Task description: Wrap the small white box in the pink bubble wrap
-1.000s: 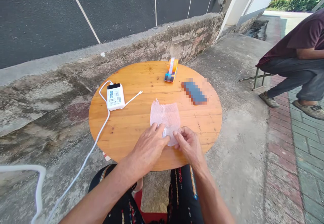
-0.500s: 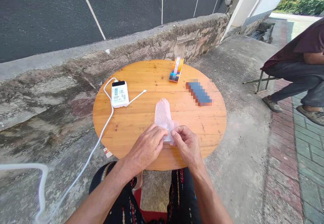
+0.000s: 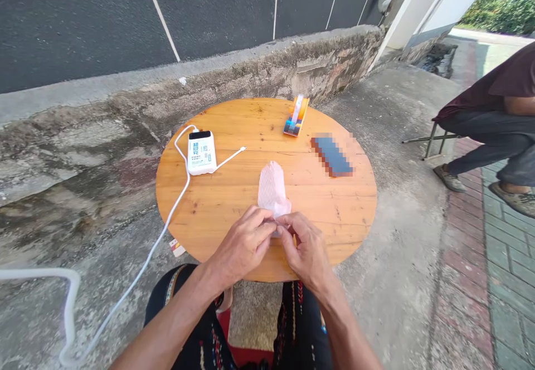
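A pale pink, translucent wrap, textured like bubble wrap [image 3: 271, 186], lies on the round wooden table [image 3: 225, 191] with its near end between my hands. My left hand [image 3: 246, 239] has its fingers closed on the wrap's near left edge. My right hand [image 3: 305, 244] pinches the near right edge, its fingertips almost touching those of my left hand. Something whitish shows under the fingers at the near end; my fingers partly hide it.
A white power bank [image 3: 202, 155] with white cables sits on the table's left. An orange tape dispenser [image 3: 296, 116] stands at the back, and a blurred dark phone-like object [image 3: 332, 156] lies at the right. A seated person [image 3: 493, 102] is farther right.
My right hand has moved slightly left and in, toward my left fingertips, and the near right part of the wrap is folded inward. The view has shifted slightly.
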`<state>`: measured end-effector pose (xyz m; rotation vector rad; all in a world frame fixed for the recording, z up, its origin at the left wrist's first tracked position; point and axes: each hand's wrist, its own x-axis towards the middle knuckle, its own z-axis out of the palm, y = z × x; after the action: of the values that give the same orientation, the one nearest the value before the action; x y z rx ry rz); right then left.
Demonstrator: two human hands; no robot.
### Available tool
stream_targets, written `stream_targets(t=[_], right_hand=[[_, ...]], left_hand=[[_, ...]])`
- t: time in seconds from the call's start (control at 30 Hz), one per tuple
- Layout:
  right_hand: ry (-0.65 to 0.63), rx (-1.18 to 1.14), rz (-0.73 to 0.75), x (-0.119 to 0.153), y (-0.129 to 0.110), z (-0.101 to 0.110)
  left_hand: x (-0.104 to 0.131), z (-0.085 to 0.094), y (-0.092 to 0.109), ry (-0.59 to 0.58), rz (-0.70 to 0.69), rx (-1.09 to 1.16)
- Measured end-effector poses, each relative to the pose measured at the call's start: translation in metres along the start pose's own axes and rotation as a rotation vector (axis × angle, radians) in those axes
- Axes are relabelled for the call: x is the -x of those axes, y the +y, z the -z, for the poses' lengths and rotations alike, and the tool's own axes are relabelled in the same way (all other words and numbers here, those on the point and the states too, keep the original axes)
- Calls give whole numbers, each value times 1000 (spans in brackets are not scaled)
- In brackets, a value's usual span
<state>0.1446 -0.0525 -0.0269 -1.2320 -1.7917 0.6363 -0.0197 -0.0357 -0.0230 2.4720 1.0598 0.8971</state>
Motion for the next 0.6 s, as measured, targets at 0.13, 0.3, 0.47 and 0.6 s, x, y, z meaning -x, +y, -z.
stream_targets(t=[0.13, 0.3, 0.47, 0.6], right_hand=[[-56, 11, -10, 2, -2, 3], [-106, 29, -39, 1, -6, 6], [-109, -4, -32, -1, -7, 8], [-92, -40, -11, 1, -6, 8]], left_hand=[[3, -1, 1, 50, 8, 23], [4, -2, 1, 96, 81, 74], [4, -4, 2, 91, 68, 16], [3, -4, 2, 101, 38, -9]])
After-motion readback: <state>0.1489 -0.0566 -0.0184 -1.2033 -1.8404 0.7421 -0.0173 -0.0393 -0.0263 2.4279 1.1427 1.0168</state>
